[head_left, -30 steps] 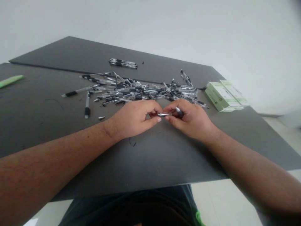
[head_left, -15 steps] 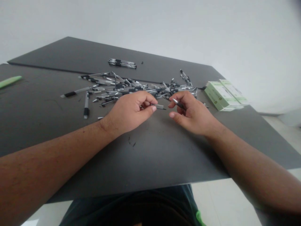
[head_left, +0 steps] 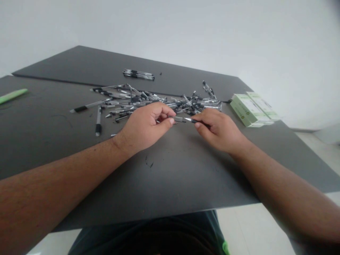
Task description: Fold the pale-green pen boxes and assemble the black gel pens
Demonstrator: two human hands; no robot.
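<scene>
Between the thumb and fingers of my left hand, slim clear pen pieces stick out to the right; whether they are refills or barrels I cannot tell. My right hand pinches a pen by its dark grip, its silver cone tip aimed left. That tip is close to the ends of the clear pieces, and I cannot tell if they touch. Just behind both hands spreads a loose pile of clear and black pens.
A neat bundle of pens lies on the far table panel. To the right are green and white boxes, and a light green object lies at the far left. Small black scraps dot the grey table in front.
My right hand has closed its fingers round the pen and turned its tip from up-left to nearly level, bringing it against or close to the left hand's pieces. My left hand has hardly moved.
</scene>
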